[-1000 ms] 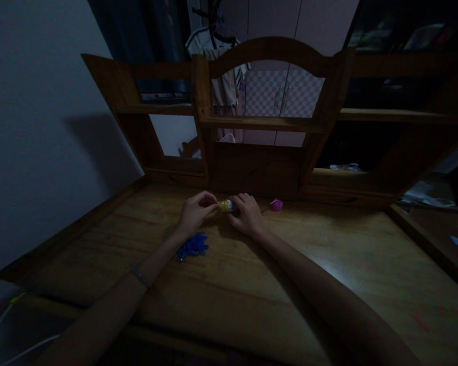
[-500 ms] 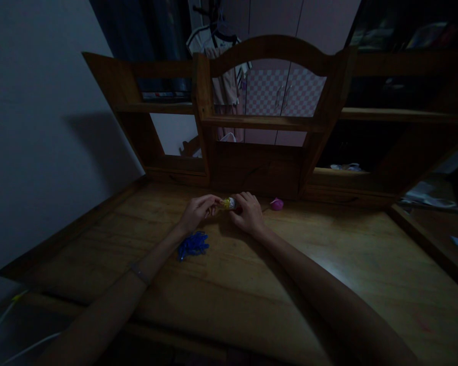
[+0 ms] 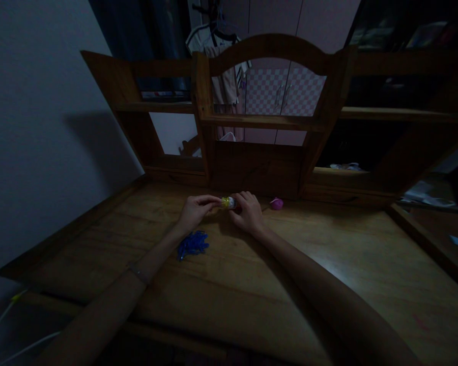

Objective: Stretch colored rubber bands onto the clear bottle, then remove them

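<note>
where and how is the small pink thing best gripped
Probably by its rounded sides, from above or from the right: the pink thing looks like a compact lump on the desk, with the right hand close by on its left.

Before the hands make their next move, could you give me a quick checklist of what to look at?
1. Right hand holding the yellow item: ok, fingers around its right end.
2. Left hand gripping the other end: cannot tell; its fingertips are right at it.
3. Pink item apart from the right hand: ok, off to its right.
4. Blue pile clear of the left forearm: cannot tell; they meet in this view.
5. Good light: not ok, dim.
</note>
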`<state>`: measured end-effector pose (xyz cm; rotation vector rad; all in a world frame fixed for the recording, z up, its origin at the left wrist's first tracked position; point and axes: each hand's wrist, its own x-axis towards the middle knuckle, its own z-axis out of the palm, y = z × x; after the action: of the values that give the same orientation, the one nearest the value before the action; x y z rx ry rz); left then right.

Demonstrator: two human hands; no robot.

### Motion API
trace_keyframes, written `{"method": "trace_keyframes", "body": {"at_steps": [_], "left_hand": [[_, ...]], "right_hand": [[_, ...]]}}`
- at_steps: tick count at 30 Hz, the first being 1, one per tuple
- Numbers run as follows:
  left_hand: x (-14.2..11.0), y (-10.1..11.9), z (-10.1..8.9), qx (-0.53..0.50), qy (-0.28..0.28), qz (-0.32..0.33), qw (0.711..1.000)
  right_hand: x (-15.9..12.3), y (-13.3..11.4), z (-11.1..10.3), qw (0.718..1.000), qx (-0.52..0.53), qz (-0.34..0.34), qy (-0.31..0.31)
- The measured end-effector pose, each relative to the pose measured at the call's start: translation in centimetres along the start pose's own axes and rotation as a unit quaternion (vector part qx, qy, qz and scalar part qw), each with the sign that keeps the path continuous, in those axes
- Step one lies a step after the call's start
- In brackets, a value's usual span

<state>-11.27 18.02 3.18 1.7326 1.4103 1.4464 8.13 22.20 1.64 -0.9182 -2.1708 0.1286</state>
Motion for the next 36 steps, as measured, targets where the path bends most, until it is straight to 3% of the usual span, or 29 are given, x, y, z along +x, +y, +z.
{"method": "trace_keyframes", "body": {"at_steps": [5,13,18,23,26,29,33,36], "left_hand": [[0.0,0.4,0.0,0.051,0.034,0.066,0.996],[-0.4,0.9,0.3,0.063,0.011,0.023,0.998],[-0.6,1.6,-0.2,0.007,-0.043,0.016,0.999],[-0.6,1.4,-0.5,-0.039,-0.128,-0.043,0.990],[-0.7,1.3,-0.3,-0.030,-0.152,-0.065,0.986],[-0.8,1.4,0.2,-0.001,-0.126,-0.034,0.991],[-0.7,1.3,0.6,0.054,-0.070,0.066,0.994],[-0.4,0.9,0.7,0.089,-0.010,0.088,0.992]], "right_hand": [[0.0,-0.1,-0.1,1.000,-0.002,-0.006,-0.003],[0.1,-0.1,-0.1,1.000,0.001,0.003,0.001],[0.0,-0.1,-0.1,1.000,0.001,0.004,0.003],[0.0,0.0,0.0,1.000,0.000,0.013,0.001],[0.0,0.1,0.0,1.000,-0.003,0.012,0.005],[0.0,0.0,-0.1,1.000,-0.003,0.011,0.008],[0.0,-0.1,-0.1,1.000,-0.001,0.011,0.003],[0.1,0.0,0.0,1.000,0.001,0.012,0.005]]}}
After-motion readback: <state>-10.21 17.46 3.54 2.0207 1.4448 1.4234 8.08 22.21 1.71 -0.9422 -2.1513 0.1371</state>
